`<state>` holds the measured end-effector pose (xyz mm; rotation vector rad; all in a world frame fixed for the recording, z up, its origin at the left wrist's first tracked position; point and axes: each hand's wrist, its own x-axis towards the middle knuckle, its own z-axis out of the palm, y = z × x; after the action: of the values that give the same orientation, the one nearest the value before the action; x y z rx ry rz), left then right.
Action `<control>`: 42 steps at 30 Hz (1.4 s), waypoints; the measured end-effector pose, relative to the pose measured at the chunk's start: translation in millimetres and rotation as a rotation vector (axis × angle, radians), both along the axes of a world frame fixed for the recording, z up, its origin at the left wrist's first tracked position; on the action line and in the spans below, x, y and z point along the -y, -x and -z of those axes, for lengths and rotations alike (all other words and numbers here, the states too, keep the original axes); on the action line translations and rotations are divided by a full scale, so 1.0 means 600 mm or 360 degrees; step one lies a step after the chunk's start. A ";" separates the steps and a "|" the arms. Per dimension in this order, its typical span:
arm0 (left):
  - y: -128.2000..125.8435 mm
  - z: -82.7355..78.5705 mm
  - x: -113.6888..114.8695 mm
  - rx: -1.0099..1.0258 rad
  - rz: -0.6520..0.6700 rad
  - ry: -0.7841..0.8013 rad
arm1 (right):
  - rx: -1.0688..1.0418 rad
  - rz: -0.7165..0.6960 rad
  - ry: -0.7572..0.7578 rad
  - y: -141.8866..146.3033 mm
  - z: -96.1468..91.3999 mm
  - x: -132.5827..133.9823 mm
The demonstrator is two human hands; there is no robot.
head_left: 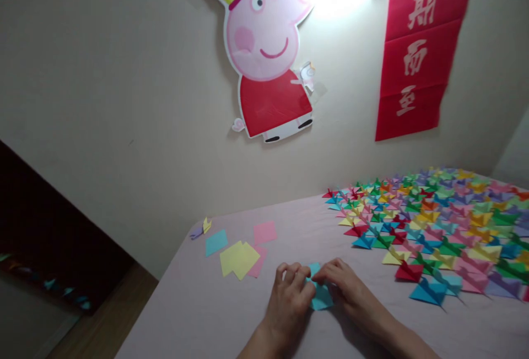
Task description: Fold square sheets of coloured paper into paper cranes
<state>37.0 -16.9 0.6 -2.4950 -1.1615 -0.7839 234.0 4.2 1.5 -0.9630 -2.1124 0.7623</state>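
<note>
Left hand [291, 294] and right hand [344, 283] both kinda pinch the blue paper [322, 298] — yellow sheets [237, 260] lie left of the left hand, tons of paper cranes [430, 244] off right.

Materials: predominantly matt paper around the grip.
Blue sheet [322, 298] in the grip: thin, matt paper. Yellow sheets [239, 260], left of the grip: smooth, matt paper. Folded birds [428, 217], right of it: crisp matt paper. Pale cover [177, 304] beneath: matt cloth, faintly wrinkled. Wall [136, 83] beyond: smooth, matt.
</note>
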 end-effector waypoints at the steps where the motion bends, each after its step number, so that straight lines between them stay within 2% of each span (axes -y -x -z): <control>1: 0.001 -0.002 0.003 -0.0019 -0.0021 0.0054 | 0.0105 -0.0013 -0.0052 -0.002 -0.006 0.001; 4: 0.008 -0.007 0.020 -0.0063 -0.0121 0.0225 | 0.0354 -0.0054 -0.0175 -0.006 -0.013 0.001; 9: 0.022 -0.005 0.049 -0.0146 -0.0252 0.0297 | 0.0515 -0.0086 -0.0257 -0.010 0.006 -0.009; 12: 0.030 0.000 0.053 -0.0149 -0.0196 0.0293 | 0.0558 -0.0235 -0.0210 -0.016 0.005 -0.009; 16: 0.040 0.007 0.048 0.0041 -0.0094 0.0436 | 0.0504 -0.0327 -0.0094 -0.023 -0.017 -0.007; 18: 0.044 0.011 0.048 0.0215 -0.0095 0.0520 | 0.0473 -0.0317 -0.0029 -0.016 -0.028 -0.011; 21: 0.052 0.024 0.050 0.0330 -0.0112 0.0575 | 0.0428 -0.0055 0.0094 0.008 -0.036 -0.025; 24: 0.054 0.047 0.054 0.0269 -0.0225 0.0427 | 0.0489 0.0173 0.0260 0.035 -0.035 -0.041; 26: 0.047 0.070 0.053 0.0250 -0.0444 0.0181 | 0.0516 0.0222 0.0350 0.047 -0.031 -0.051; 27: 0.041 0.083 0.052 0.0228 -0.0456 0.0014 | 0.0517 0.0229 0.0374 0.050 -0.029 -0.054; 29: 0.027 0.108 0.048 0.0189 -0.0348 -0.0379 | 0.0521 0.0243 0.0382 0.053 -0.024 -0.059; 30: 0.021 0.119 0.046 0.0159 -0.0352 -0.0492 | 0.0528 0.0253 0.0379 0.054 -0.022 -0.061; 32: 0.015 0.137 0.043 -0.0031 -0.0364 -0.0491 | 0.0544 0.0262 0.0384 0.054 -0.018 -0.063; 35: 0.017 0.149 0.041 -0.0252 -0.0358 -0.0409 | 0.0527 0.0252 0.0415 0.055 -0.013 -0.063; 42: 0.020 0.151 0.044 -0.0228 -0.0348 -0.0393 | 0.0494 0.0275 0.0417 0.055 0.005 -0.064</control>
<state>24.7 -43.4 -89.9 -2.1428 -1.1834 -0.6355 201.3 42.8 -1.6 -1.4661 -2.1849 0.8600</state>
